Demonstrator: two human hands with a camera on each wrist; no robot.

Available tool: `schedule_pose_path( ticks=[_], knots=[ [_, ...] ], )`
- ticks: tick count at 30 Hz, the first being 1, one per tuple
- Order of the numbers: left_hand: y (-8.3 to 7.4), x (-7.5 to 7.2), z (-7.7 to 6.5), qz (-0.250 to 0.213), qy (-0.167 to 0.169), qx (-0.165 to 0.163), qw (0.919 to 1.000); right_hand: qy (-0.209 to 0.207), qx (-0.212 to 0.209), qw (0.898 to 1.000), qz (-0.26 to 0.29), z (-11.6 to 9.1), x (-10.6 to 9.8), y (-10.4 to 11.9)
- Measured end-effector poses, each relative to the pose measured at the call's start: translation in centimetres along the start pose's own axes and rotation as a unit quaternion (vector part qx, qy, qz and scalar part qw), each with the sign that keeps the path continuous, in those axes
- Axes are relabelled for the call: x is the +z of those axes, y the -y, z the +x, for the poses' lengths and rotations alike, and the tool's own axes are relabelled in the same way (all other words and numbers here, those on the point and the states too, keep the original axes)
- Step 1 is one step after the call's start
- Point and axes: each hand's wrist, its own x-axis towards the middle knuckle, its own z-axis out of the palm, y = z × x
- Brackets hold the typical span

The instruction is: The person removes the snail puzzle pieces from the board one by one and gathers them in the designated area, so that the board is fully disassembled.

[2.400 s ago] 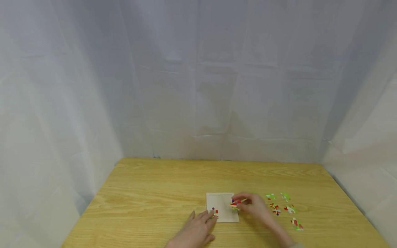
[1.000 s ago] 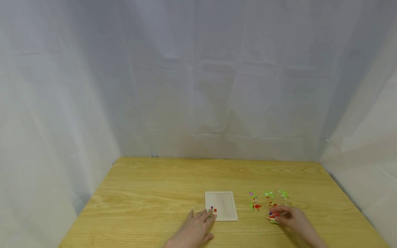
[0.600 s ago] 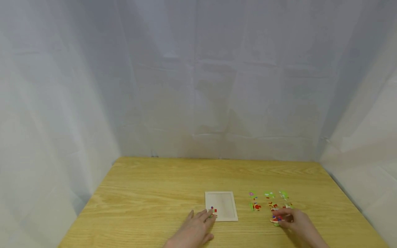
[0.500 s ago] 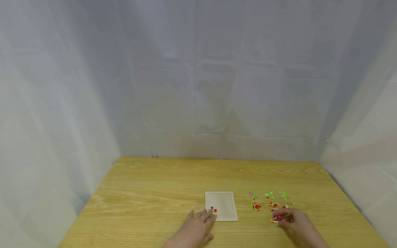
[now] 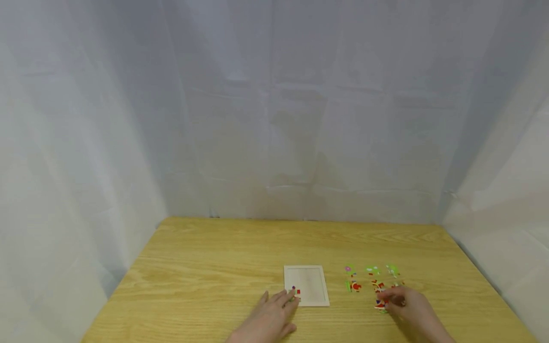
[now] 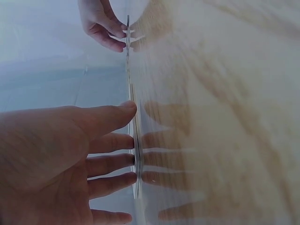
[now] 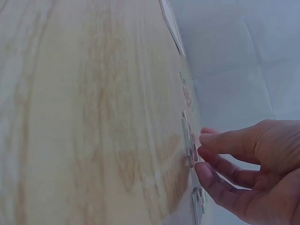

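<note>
A shallow wooden puzzle tray (image 5: 312, 281) lies flat near the middle front of the table. My left hand (image 5: 270, 314) rests with straight fingers on its near-left corner, fingertips on a small colourful jigsaw piece (image 5: 298, 291); in the left wrist view the fingers reach the edge of the tray (image 6: 137, 140). To the right of the tray, my right hand (image 5: 409, 305) pinches a red, yellow and purple jigsaw piece (image 5: 379, 305) between thumb and fingers, low over the table. Its fingertips (image 7: 206, 171) are right at the piece, partly hiding it.
Several loose jigsaw pieces lie in rough rows right of the tray: a green one with a pink flower (image 5: 348, 269), two more green ones behind, and a red and green one (image 5: 355, 286). Pale curtains (image 5: 274, 119) stand around the wooden table (image 5: 206, 267).
My right hand has moved from over the tray rightward to the loose pieces with its piece, which has lately turned slightly in the fingers. My left hand stays on the tray.
</note>
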Motion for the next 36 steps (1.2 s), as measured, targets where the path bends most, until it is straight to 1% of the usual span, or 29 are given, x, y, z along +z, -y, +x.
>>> schedule_pose_path(
  ticks=[3,5,6,9,12,15,17,19,24,27,36],
  knots=[
    [0.0,0.0,0.0,-0.002,-0.002,0.001,1.0000,-0.029,0.003,1.000,-0.012,0.1,0.0,0.2],
    [0.1,-0.1,0.0,-0.002,-0.003,0.001,1.0000,-0.048,0.007,0.999,-0.007,0.2,-0.1,0.4],
    [0.1,-0.1,0.0,-0.001,-0.004,0.002,1.0000,-0.053,-0.002,0.999,-0.007,0.2,-0.2,0.5],
    [0.1,-0.1,0.0,-0.001,-0.009,0.005,0.9999,-0.071,0.006,0.997,0.005,0.5,-0.3,1.0],
    [0.2,0.0,0.0,-0.004,-0.016,0.008,0.9998,-0.087,0.001,0.996,0.012,0.9,-0.2,1.6],
    [0.3,0.0,0.0,-0.008,-0.021,0.008,0.9997,-0.096,0.003,0.995,0.041,1.4,0.2,2.1],
    [0.3,0.0,0.1,-0.010,-0.024,0.009,0.9996,-0.095,0.000,0.994,0.061,1.8,0.5,2.5],
    [0.4,0.0,0.1,-0.012,-0.024,0.008,0.9996,-0.085,-0.009,0.993,0.084,2.2,0.9,3.0],
    [0.5,-0.1,0.3,-0.021,-0.016,0.003,0.9997,-0.067,-0.022,0.990,0.121,3.0,1.9,4.3],
    [0.6,-0.1,0.3,-0.024,-0.014,0.001,0.9996,-0.063,-0.021,0.988,0.136,3.5,2.6,5.0],
    [1.0,-0.1,0.4,-0.027,-0.009,0.007,0.9996,-0.032,-0.071,0.984,0.162,5.1,4.4,6.9]
  ],
)
